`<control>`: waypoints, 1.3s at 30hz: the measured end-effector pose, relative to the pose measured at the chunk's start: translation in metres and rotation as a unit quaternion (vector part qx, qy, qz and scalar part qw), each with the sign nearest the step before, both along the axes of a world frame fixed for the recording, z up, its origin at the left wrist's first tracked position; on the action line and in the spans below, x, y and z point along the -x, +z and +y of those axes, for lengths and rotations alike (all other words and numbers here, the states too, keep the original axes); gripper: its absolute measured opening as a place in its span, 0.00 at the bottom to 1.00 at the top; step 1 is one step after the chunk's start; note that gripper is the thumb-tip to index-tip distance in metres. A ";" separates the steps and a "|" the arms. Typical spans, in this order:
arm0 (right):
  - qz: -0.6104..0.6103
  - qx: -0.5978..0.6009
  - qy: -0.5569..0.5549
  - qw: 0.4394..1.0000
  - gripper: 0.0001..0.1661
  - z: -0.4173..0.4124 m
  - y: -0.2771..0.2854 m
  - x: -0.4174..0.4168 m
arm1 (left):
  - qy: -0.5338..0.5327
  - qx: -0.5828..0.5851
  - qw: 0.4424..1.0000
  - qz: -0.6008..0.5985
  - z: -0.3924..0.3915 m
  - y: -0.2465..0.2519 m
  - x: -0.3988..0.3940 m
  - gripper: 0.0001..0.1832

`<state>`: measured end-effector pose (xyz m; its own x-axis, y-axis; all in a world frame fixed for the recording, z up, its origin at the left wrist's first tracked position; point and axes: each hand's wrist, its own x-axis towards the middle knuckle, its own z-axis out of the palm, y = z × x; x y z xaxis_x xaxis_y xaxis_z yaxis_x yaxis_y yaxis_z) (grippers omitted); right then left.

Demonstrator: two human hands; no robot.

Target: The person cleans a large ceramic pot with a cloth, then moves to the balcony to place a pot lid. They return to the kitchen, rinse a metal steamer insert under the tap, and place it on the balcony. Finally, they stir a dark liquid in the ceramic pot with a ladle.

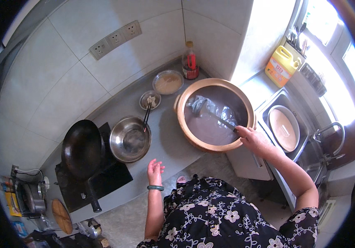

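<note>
My right hand grips the handle end of a metal ladle over the near right rim of a large brown clay pot. The ladle's bowl rests at the surface of a cloudy greyish liquid. Something shiny and translucent, perhaps plastic film, shows at the surface around the ladle; I cannot tell what it is. My left hand hangs free at the counter's front edge, fingers apart and slightly curled. Nearest to it is a stainless steel bowl, which looks empty apart from reflections.
Black chopsticks lean from a small bowl of pale paste. Behind stand a bowl of tan liquid and a red-labelled bottle. A black wok sits on the cooktop at left. The sink holds a basin; a yellow jug stands behind.
</note>
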<state>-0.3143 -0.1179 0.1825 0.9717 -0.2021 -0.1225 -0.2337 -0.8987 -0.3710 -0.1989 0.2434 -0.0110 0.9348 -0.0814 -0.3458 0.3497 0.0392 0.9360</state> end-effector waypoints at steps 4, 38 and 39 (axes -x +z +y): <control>0.055 0.059 -0.011 0.997 0.22 0.009 -0.005 -0.015 | -0.009 -0.012 1.000 -0.006 -0.002 0.004 -0.001 0.15; 0.453 -0.081 -0.112 0.881 0.25 -0.013 0.097 0.038 | -0.136 0.032 0.990 0.012 -0.029 -0.007 -0.013 0.16; 0.450 -0.091 -0.108 0.882 0.26 -0.012 0.097 0.034 | -0.129 0.032 0.991 0.012 -0.027 -0.008 -0.014 0.16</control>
